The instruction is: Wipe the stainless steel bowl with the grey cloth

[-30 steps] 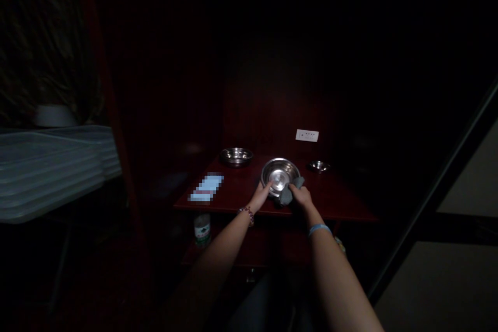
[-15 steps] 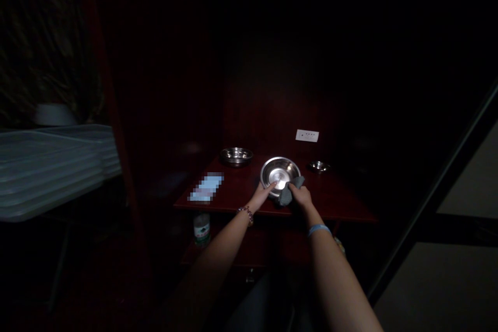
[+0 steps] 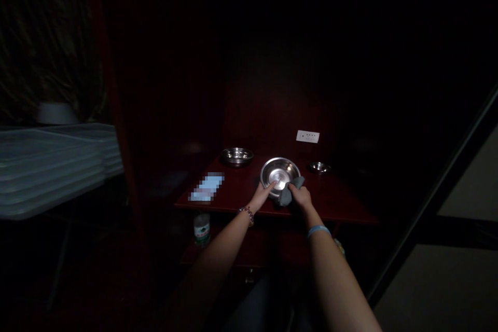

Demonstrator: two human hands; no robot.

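Observation:
A shiny metal bowl (image 3: 278,167) is tilted toward me above the front part of the dark red desk (image 3: 229,192). My left hand (image 3: 261,196) grips its lower left rim, with the thumb inside the bowl. My right hand (image 3: 301,196) is closed on a grey cloth (image 3: 286,197), which lies against the bowl's lower right rim. Farther back on the left sit stacked metal bowls (image 3: 236,156). To the right stands a smaller metal bowl (image 3: 319,168).
A blurred-out bright rectangle (image 3: 207,188) lies at the desk's left. A jar with a green and white label (image 3: 202,230) stands on the shelf below. A white socket plate (image 3: 307,136) is on the back panel. Stacked clear plastic trays (image 3: 50,171) are at far left.
Hardly anything differs. Both hands, the bowl and the cloth keep nearly the same place, while the view shifts very slightly.

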